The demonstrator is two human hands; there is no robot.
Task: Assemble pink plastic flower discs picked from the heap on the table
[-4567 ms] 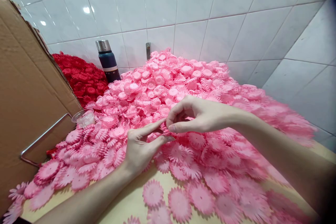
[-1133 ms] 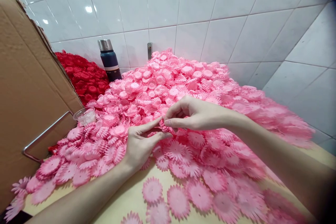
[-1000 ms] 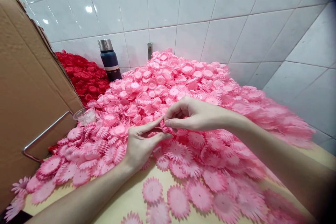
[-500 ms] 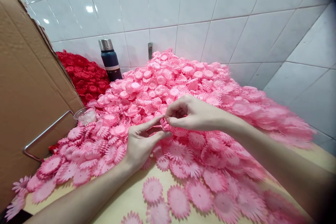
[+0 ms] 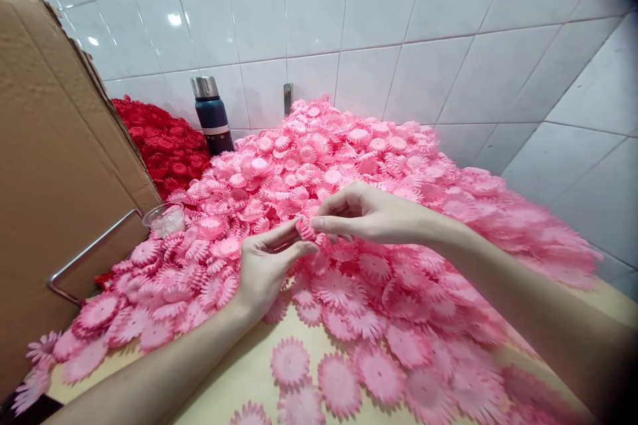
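My left hand [image 5: 264,269] pinches a small curled pink flower piece [image 5: 304,228] between thumb and forefinger. Its frilled edge stands up from the fingertips. My right hand [image 5: 361,216] is closed, thumb against forefinger, and its tips meet the right side of the same piece; part of it is hidden behind them. Below and behind both hands spreads a heap of pink petal discs [image 5: 369,146], round with scalloped edges and a small centre hole. Several single discs [image 5: 339,382] lie flat in front of my left forearm.
A cardboard box [image 5: 64,166] with a metal wire handle [image 5: 94,249] stands at the left. Behind it are red petal pieces [image 5: 167,146] and a dark blue bottle [image 5: 213,119]. A clear plastic cup [image 5: 164,218] sits in the heap. The tabletop [image 5: 224,372] is pale yellow; tiled walls [image 5: 379,6] rise behind.
My right fingers have shifted and straightened, with the thumb now extended along the flower piece. The piece has moved slightly left and more of it shows. My left hand keeps its grip.
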